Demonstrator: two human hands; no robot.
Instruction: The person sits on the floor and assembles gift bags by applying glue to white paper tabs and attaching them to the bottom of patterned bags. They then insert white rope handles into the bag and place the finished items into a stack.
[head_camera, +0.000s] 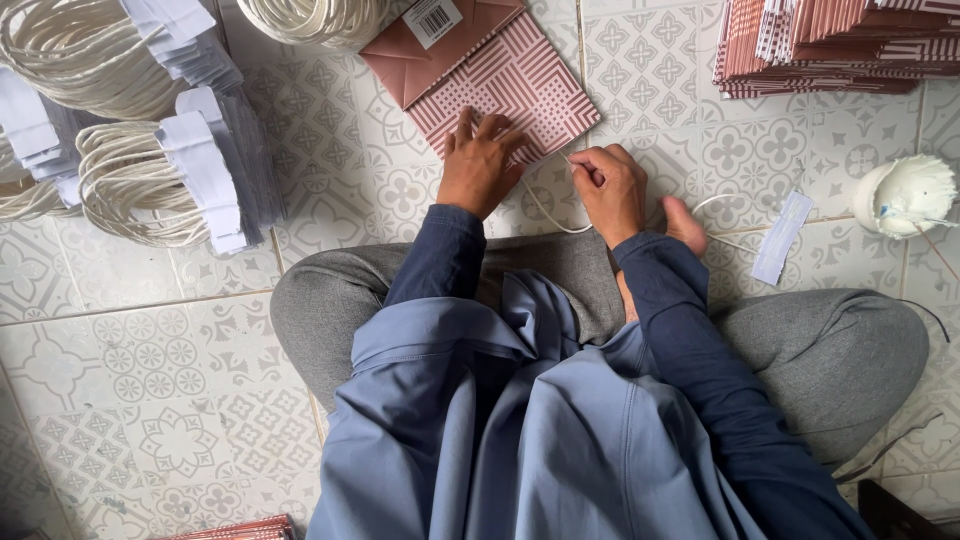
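A flat pink patterned paper bag lies on the tiled floor in front of my crossed legs. My left hand presses flat on the bag's near edge, fingers spread. Just right of it, my right hand is closed on a white cord handle, which loops across the floor between the two hands by the bag's near corner.
Bundles of white cord handles with paper tabs lie at the left. A stack of pink bags sits at the top right. A white glue pot and a loose paper tab lie at the right.
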